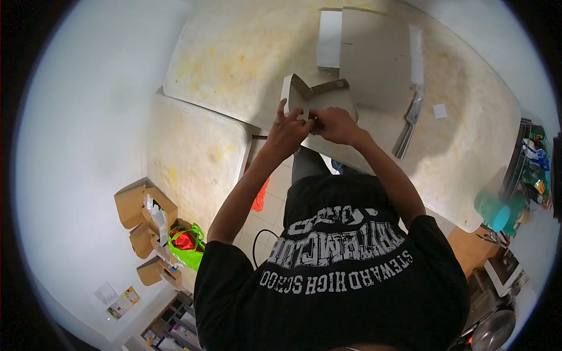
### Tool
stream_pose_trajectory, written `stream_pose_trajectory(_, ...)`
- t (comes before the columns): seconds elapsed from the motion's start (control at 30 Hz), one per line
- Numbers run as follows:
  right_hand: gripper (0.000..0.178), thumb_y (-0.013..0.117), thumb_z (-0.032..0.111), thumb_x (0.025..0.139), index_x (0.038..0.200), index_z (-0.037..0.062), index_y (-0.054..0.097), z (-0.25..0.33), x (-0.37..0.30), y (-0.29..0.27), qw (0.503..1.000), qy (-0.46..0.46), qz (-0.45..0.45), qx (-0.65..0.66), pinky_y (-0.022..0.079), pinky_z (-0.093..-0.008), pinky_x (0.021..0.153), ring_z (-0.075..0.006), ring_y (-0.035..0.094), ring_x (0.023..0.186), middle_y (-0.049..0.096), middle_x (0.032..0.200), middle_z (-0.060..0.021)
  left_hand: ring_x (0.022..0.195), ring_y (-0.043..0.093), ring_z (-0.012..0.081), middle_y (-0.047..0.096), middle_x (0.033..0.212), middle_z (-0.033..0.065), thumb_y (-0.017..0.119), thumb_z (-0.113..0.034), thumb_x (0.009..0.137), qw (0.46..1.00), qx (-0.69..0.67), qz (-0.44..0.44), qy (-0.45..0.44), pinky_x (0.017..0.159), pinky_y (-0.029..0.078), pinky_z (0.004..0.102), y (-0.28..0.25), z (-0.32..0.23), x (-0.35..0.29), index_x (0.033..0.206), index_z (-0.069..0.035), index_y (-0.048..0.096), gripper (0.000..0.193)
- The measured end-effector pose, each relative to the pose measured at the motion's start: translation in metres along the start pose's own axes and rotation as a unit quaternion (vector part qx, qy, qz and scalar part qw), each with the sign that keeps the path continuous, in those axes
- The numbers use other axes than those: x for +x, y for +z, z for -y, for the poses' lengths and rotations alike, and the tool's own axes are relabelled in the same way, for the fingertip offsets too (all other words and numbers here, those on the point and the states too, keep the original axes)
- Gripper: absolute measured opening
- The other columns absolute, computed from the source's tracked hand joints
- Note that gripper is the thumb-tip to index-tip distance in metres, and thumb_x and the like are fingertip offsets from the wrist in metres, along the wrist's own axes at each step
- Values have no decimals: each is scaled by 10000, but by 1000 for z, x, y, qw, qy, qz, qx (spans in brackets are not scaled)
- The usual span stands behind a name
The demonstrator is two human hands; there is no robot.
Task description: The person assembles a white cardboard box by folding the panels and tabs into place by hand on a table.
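Table (222,70) — its near edge just under the grip, its top stretching away far left. Flat card (374,64) right and beyond. At the grip, a part-folded card box (300,86), open side up, far wall bent toward the hands; long axis unclear. Right hand (338,126) pinches its near side; left hand (285,131) spreads fingers by its left wall — hold unclear. Further right, a knife (413,114) points near-to-far.

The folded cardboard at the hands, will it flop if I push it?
The folded cardboard is probably light, since its walls look thin. It might flop a little at its sharp fold, and probably wouldn't roll, having flat sides.
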State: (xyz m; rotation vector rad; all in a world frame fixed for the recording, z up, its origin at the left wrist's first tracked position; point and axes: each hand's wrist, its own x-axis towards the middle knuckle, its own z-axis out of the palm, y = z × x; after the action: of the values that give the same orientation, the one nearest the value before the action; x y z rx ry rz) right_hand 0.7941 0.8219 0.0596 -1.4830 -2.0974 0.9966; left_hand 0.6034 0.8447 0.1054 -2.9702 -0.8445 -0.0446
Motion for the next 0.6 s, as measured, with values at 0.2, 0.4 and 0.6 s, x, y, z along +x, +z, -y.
stream_pose_trajectory(0.2,191,757,232,767,926,170,672,15,-17,5,958,-69,-194,-197,385,-443,903,-217,613,936,682,856,-1,981,620,204,653,678,40,662,-73,755,994,-6,93,-51,1146,173,589,-12,0,11,906,-148,685,170)
stream_pose_trajectory(0.4,248,797,267,736,948,190,694,6,-38,12,940,-77,-266,-197,356,-435,906,-190,566,953,672,922,24,873,682,262,696,766,110,680,-104,714,974,-30,163,-153,1105,264,581,-27,-7,33,849,-127,715,141)
stream_pose_trajectory(0.6,288,787,190,747,1006,131,678,-21,-34,35,968,-56,-236,-61,450,-408,848,-243,598,956,684,958,-33,854,708,309,714,848,137,719,-257,719,941,-152,232,-195,924,474,519,2,0,55,849,-85,739,216)
